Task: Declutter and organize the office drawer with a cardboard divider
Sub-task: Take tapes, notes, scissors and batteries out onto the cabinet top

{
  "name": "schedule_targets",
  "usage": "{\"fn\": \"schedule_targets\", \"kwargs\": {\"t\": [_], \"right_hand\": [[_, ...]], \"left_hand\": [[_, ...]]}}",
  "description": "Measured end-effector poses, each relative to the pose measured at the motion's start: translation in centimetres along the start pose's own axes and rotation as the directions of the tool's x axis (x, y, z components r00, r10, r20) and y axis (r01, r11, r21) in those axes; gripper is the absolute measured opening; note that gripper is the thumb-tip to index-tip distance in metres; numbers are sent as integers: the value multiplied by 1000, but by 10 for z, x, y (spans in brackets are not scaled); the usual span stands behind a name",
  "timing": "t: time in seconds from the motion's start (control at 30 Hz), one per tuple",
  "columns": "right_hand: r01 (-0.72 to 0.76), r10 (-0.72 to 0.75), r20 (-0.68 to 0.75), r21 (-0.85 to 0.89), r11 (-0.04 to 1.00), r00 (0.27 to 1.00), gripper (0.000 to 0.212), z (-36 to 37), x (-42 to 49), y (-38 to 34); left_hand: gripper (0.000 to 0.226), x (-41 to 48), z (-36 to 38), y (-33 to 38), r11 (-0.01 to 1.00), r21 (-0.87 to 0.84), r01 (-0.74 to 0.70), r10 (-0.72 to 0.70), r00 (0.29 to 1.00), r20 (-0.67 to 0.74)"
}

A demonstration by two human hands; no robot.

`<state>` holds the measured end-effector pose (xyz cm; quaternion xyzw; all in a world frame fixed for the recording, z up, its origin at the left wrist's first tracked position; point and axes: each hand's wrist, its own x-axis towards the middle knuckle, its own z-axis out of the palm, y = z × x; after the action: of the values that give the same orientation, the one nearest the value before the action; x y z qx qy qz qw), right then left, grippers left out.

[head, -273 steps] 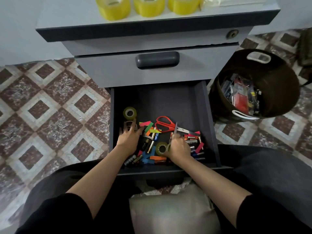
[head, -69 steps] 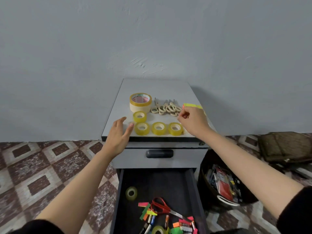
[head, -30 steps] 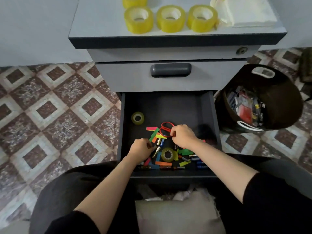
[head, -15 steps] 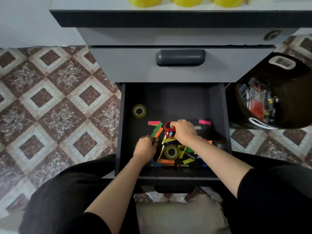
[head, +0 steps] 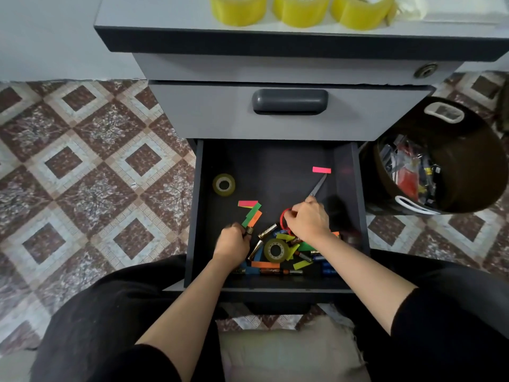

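Scissors (head: 319,186) with red handles are gripped in the right hand (head: 308,220), blades aimed at the drawer's (head: 270,166) far right corner; left hand (head: 232,244) curls round what may be a battery (head: 249,231) near the front left.

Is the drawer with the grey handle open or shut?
Shut: the handled drawer shows only its front; the bottom drawer beneath is pulled out.

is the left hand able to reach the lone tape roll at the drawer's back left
Probably yes: the tape roll lies alone on bare drawer floor ahead of the left hand, though that hand grips what looks like a battery.
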<state>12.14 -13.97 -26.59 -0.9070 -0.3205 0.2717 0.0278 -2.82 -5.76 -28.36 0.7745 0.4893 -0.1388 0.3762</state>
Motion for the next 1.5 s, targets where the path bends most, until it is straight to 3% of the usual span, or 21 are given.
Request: {"fn": "schedule_targets", "kwargs": {"t": [0.1, 0.27, 0.4, 0.53, 0.7, 0.9, 1.3, 1.5], "right_hand": [[-55, 56, -3, 33, 998, 998, 56, 6, -3, 0], [-156, 157, -14, 21, 987, 988, 50, 10, -14, -4], [-294, 314, -8, 332, 896, 949, 84, 9, -20, -4], [-335, 369, 15, 453, 826, 929, 77, 0, -23, 2], [-314, 357, -60, 356, 880, 932, 65, -15, -26, 2], [-320, 365, -86, 326, 890, 927, 67, -25, -12, 8], [-277, 276, 28, 118, 953, 961, 67, -20, -48, 8], [-249, 243, 100, 50, 967, 965, 48, -20, -79, 11]], "left_hand": [[24, 1, 1, 0, 1000, 9, 2, -2, 1000, 1], [24, 2, 2, -2, 1000, 8, -5, 5, 1000, 2], [23, -2, 1, -1, 1000, 31, -8, 7, 1000, 29], [23, -8, -3, 1, 999, 48, -18, 16, 999, 39], [23, -10, -10, 3, 999, 40, -29, 28, 999, 28], [22, -14, -8, 4, 999, 16, -45, 45, 999, 21], [19, -30, -13, 19, 993, -73, -92, 91, 996, -22], [18, -53, -29, 15, 994, -87, -69, 64, 996, -66]]}}
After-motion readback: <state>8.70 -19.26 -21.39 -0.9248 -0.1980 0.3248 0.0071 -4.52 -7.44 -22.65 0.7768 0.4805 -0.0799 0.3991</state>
